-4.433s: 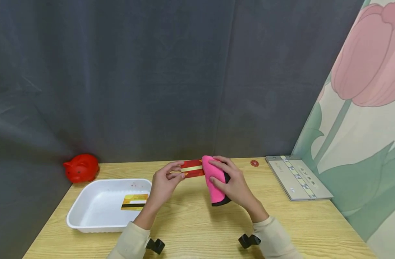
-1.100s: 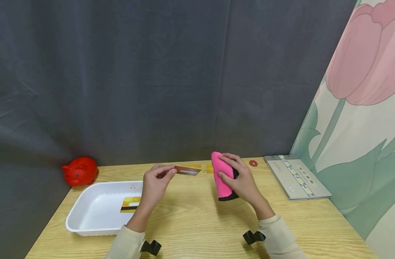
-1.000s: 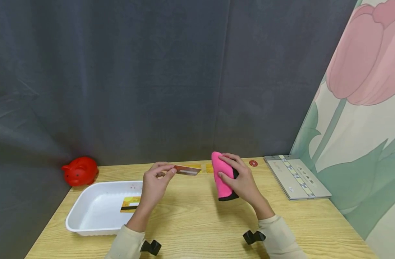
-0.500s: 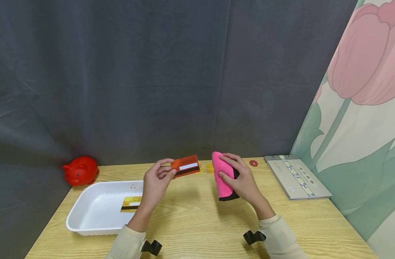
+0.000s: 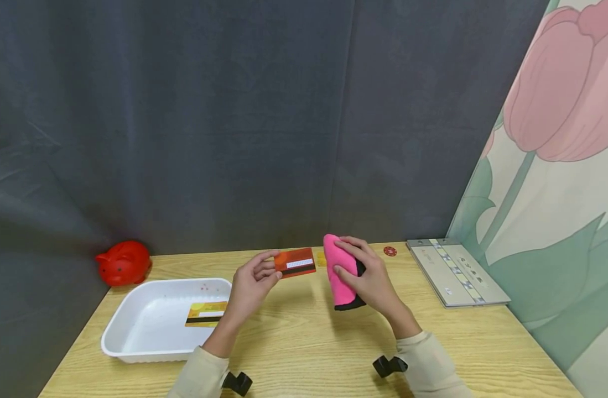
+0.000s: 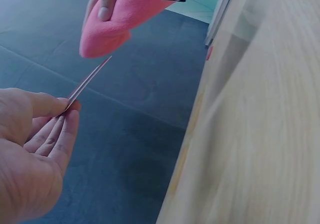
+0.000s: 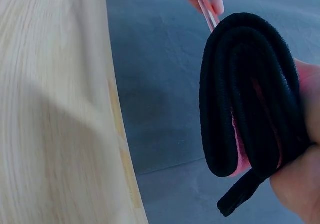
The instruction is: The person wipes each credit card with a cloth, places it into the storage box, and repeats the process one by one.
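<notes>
2 hands hang above the counter [image 5: 304, 342]: the left hand [image 5: 255, 279] pinches the red card [image 5: 295, 262] by its 9 o'clock end between thumb and fingers, a hold that seems meant to leave the striped face uncovered; the right hand [image 5: 367, 273] curls its fingers round the folded pink cloth [image 5: 338, 290], at 3 o'clock from the card, near it but apart; its black-edged layers are doubled over, probably making a bundle that fits 1 hand; 1 yellow card [image 5: 204, 314] lies stripe up in the white tray [image 5: 149, 320], at 8 o'clock from the red card, where the walls likely keep it from straying; the red piggy bank [image 5: 124, 263] stands at 9 o'clock; the red disc [image 5: 390, 251] lies at 2 o'clock from the cloth, the grey book [image 5: 458, 276] at 3 o'clock, perhaps to leave elbow room.
</notes>
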Available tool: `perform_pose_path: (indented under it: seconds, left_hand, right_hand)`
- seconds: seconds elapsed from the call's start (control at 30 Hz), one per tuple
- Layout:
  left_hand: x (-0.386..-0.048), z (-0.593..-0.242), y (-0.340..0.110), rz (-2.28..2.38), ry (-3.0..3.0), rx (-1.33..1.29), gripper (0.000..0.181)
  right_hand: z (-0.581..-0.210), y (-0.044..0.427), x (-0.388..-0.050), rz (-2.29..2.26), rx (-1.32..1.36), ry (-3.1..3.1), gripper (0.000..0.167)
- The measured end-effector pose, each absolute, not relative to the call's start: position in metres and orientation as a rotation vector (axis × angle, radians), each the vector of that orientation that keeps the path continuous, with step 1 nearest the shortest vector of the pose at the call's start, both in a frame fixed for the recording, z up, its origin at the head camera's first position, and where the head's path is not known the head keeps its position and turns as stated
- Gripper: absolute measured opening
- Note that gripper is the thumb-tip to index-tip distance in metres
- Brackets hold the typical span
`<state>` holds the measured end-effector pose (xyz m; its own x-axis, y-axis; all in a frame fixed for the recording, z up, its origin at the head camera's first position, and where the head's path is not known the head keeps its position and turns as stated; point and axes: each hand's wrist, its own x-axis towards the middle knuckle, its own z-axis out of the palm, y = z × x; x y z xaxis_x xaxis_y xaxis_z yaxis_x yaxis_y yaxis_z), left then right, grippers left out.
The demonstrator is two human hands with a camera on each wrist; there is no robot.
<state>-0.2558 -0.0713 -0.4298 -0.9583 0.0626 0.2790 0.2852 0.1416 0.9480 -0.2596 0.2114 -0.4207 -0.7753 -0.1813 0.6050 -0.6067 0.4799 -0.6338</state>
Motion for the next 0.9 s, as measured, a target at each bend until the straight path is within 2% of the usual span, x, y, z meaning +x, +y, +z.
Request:
perform_pose_path:
  seconds: [0.9]
  left_hand:
    - [-0.248, -0.437, -0.050, -1.960, -2.220, -0.341, 0.045]
  right_hand:
    - [-0.438, 0.168, -0.247, 1.199, 0.866, -2.324, 0.054]
